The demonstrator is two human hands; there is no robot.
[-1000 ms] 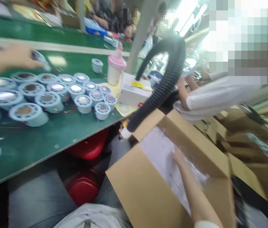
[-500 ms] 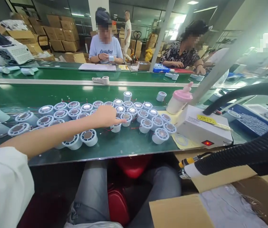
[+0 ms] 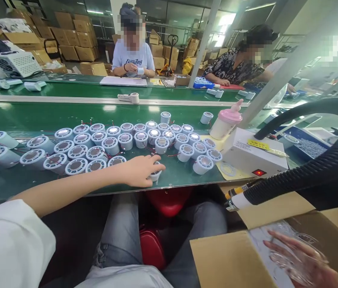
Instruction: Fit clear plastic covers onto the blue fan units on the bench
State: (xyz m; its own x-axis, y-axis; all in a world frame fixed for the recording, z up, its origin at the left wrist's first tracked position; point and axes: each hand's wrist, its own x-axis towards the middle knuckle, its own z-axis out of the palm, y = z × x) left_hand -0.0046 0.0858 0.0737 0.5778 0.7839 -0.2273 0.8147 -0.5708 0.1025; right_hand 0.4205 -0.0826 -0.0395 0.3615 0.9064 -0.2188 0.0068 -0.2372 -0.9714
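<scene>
Near the front edge of the bench, my left hand [image 3: 139, 170] is closed around a light-blue round fan housing [image 3: 156, 175], fingers over its top and thumb low on its near side. Many similar housings with slotted rims, silvery or brownish round centres and thin red wires stand around it, such as this fan housing [image 3: 162, 145]. At lower right, my right hand [image 3: 305, 256] is inside an open cardboard box [image 3: 225, 256], among clear plastic ring-like pieces [image 3: 313, 242]. Motion smears its fingers, so its grip on the pieces is unclear.
A white machine [image 3: 254, 154] with a lit red switch and a black corrugated hose [image 3: 315, 168] stand to the right. Beside it is a pink-lidded bottle [image 3: 227, 122]. A slanting metal post [image 3: 272, 76] rises behind. Two co-workers sit across the green bench [image 3: 76, 114].
My left hand has moved toward the bench's front edge and now grasps a housing there. My right hand has come into view inside the box. The head view has shifted slightly.
</scene>
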